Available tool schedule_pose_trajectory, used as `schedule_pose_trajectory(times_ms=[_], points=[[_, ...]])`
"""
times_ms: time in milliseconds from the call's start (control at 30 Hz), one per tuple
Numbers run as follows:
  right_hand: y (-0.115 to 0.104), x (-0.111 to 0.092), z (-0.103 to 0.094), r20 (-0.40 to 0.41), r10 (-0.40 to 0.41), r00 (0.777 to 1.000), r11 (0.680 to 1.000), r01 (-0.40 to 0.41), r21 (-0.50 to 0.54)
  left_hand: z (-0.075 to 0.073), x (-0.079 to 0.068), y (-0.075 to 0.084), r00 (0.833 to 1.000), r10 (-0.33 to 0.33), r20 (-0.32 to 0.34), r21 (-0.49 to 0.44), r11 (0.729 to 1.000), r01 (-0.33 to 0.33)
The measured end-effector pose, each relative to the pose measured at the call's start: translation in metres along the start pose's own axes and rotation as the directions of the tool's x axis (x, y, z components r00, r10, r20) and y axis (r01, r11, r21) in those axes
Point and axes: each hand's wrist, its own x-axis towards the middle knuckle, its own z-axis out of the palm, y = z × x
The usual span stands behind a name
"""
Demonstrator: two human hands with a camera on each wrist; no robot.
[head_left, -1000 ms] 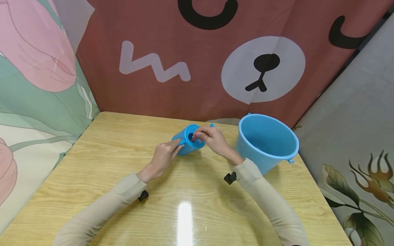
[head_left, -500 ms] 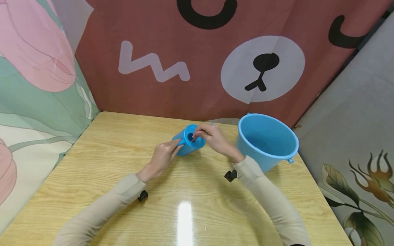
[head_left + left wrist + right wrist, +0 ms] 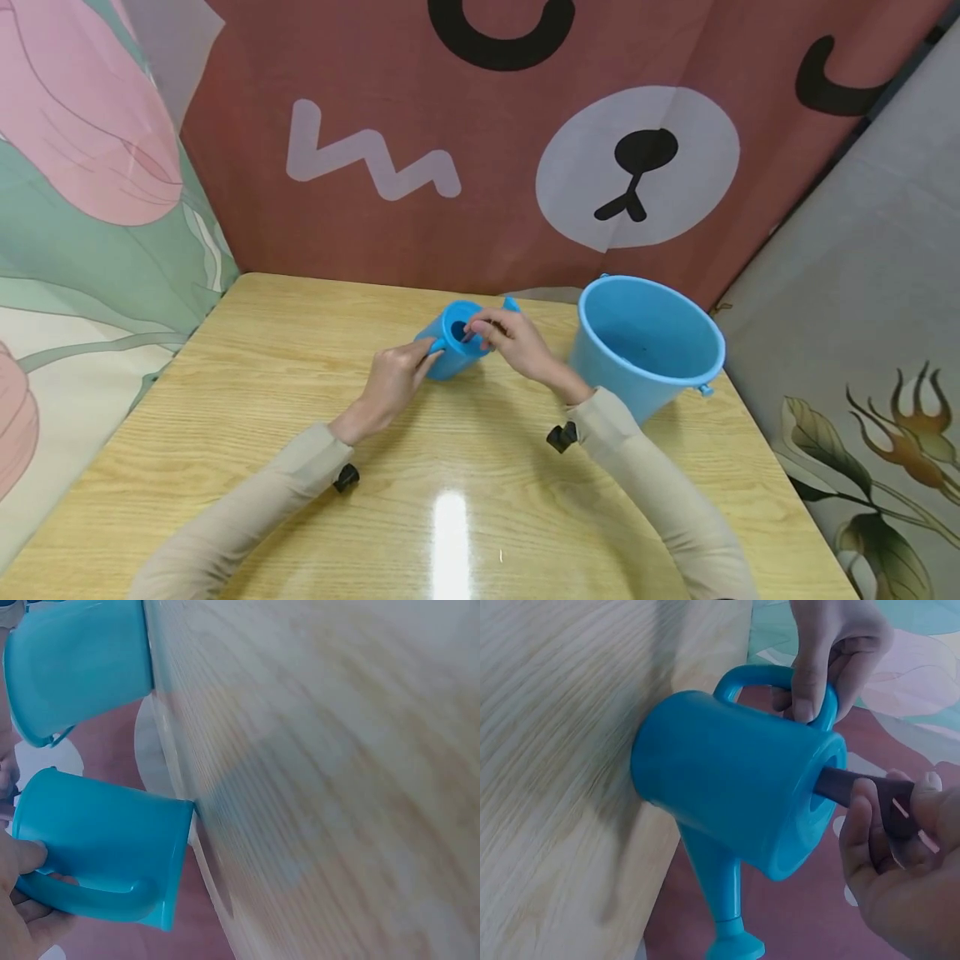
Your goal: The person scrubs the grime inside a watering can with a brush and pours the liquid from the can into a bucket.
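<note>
A small blue watering can (image 3: 450, 363) is tilted on the table, its round top opening facing the person. My left hand (image 3: 388, 390) grips the can's loop handle (image 3: 97, 900), with the thumb on top. At the opening, my right hand (image 3: 519, 343) pinches a dark, flat tool with a slot in its handle (image 3: 847, 784). The tool's far end is inside the can and hidden, so I cannot tell its kind. In the right wrist view the spout (image 3: 714, 874) points away from the handle and ends in a wide rose (image 3: 735, 947).
A larger light-blue bucket (image 3: 600, 358) stands upright on the wooden table (image 3: 315, 333), right beside my right forearm. Dark specks lie on its floor. A printed brown curtain (image 3: 375, 242) hangs behind the table's back edge, and a patterned grey cloth (image 3: 862, 275) hangs at the right.
The watering can has shifted slightly left, and its rose shows more beyond my right hand. The right fingers turn a little at the opening. My left hand keeps its grip.
</note>
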Motion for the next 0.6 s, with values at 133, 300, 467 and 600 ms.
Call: schedule_pose_trajectory(times_ms=[133,300,467,600], points=[[-0.005,0.000,0.001,-0.033,0.009,0.999,0.998,-0.007,0.060,0.001,0.000,-0.001,1.000,0.007,-0.001,0.006,1.000,-0.007],[-0.009,0.003,0.004,-0.130,-0.033,0.991,0.999,0.033,0.004,0.002,0.000,0.000,1.000,0.027,-0.003,0.027,0.999,-0.027],[-0.010,0.005,0.007,-0.167,-0.110,0.980,0.981,0.081,-0.176,0.004,0.000,0.001,0.999,0.036,-0.004,0.055,0.998,-0.035],[-0.012,0.005,0.009,-0.193,-0.155,0.969,0.946,0.090,-0.311,0.005,0.000,0.002,1.000,0.031,-0.005,0.061,0.998,-0.031]])
